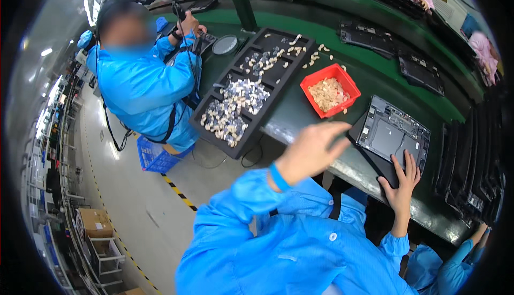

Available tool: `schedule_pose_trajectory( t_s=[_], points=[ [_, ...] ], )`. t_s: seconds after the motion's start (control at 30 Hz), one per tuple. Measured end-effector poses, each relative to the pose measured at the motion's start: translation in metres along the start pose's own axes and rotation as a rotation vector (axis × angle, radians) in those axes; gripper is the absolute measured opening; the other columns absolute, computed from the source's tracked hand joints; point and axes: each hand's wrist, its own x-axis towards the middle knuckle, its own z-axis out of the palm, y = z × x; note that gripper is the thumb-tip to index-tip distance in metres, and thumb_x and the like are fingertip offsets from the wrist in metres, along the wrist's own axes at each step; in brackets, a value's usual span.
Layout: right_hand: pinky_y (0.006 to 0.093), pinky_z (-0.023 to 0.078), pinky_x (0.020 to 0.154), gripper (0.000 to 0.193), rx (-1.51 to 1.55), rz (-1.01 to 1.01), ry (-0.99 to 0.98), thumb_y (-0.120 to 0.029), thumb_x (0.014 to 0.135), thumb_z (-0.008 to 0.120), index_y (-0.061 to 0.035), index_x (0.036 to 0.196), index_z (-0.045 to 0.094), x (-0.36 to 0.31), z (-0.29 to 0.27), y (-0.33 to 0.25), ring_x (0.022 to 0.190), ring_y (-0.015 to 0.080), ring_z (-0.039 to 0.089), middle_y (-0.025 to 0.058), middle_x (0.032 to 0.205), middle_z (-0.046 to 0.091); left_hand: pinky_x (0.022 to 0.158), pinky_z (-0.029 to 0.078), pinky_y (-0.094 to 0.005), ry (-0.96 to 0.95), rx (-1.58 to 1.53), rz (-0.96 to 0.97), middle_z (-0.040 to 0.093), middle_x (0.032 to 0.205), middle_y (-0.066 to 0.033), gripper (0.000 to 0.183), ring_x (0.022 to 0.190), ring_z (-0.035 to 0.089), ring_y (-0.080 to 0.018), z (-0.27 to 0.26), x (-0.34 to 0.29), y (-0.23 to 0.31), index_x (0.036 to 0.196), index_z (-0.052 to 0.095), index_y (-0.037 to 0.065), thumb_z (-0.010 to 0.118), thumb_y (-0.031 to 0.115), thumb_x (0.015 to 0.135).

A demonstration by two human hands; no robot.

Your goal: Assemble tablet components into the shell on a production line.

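Note:
An opened tablet-like device (388,132) lies at the table's front edge, its circuit board and dark battery area exposed. Under its near left side a flat black panel (381,167) sticks out. My right hand (402,183) rests with spread fingers on the device's near edge, thumb on the black panel. My left hand (316,150), with a blue wristband, hovers left of the device; its index finger and thumb are stretched out and apart, with nothing visible between them. Beyond that hand stands a red bin (350,82) holding many small cream-coloured pieces. Loose cream pieces (316,56) lie beside it.
A black compartment tray (251,129) full of small white and grey pieces overhangs the table edge at left. A co-worker in blue (144,75) works beyond it. Dark device housings (367,38) lie on the far shelf. Black panels (471,155) stand stacked at right.

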Motion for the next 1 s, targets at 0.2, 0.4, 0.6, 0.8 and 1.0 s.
schedule_pose_trajectory(
  t_s=[0.2,0.4,0.6,0.8,1.0],
  points=[
    [0.053,0.021,0.118,0.068,0.037,0.005,0.073,-0.036,0.069,0.085,-0.0176,0.132,0.068,0.023,0.003,-0.002,0.144,0.0348,0.038,0.0146,0.154,0.046,0.078,0.058,-0.0426,0.179,0.56,-0.092,0.075,0.089,-0.0185,0.028,0.085,0.073,-0.0359,-0.098,0.137,-0.159,0.101,0.075,0.001,0.074,0.025,0.086],
    [0.0546,0.023,0.119,0.061,0.158,0.083,0.087,-0.031,0.072,0.082,-0.0115,0.129,0.068,0.018,-0.004,-0.011,0.143,0.0383,0.04,0.0161,0.148,0.051,0.087,0.054,-0.0468,0.104,0.695,-0.179,0.072,0.101,-0.0189,0.035,0.099,0.068,-0.0378,-0.081,0.212,-0.264,0.094,0.078,0.007,0.077,0.039,0.08],
    [0.0502,0.038,0.111,0.043,0.42,0.089,0.341,-0.017,0.078,0.076,-0.0008,0.118,0.07,0.022,-0.037,-0.051,0.129,0.0398,0.054,0.0178,0.125,0.067,0.076,0.056,-0.045,0.25,0.667,0.143,0.072,0.083,-0.0161,0.017,0.083,0.07,-0.0351,-0.104,0.223,-0.247,0.09,0.079,0.005,0.07,0.019,0.088],
    [0.0413,0.053,0.092,0.049,0.343,-0.136,0.486,-0.006,0.074,0.083,0.0004,0.121,0.069,0.096,-0.029,-0.116,0.106,0.0355,0.068,0.0175,0.116,0.071,0.078,0.057,-0.0262,-0.143,-0.302,-0.127,0.078,0.094,-0.0086,0.014,0.085,0.069,-0.0088,-0.052,0.145,-0.047,0.1,0.078,-0.003,0.071,0.006,0.092],
    [0.0406,0.057,0.088,0.052,0.494,-0.153,0.448,0.004,0.08,0.076,0.0031,0.13,0.063,0.113,-0.005,-0.118,0.101,0.0334,0.071,0.0205,0.115,0.071,0.084,0.058,-0.0262,-0.051,-0.769,-0.389,0.074,0.106,-0.0123,0.024,0.094,0.07,-0.0137,0.042,0.062,0.002,0.115,0.071,-0.009,0.07,0.004,0.095]
  ],
)
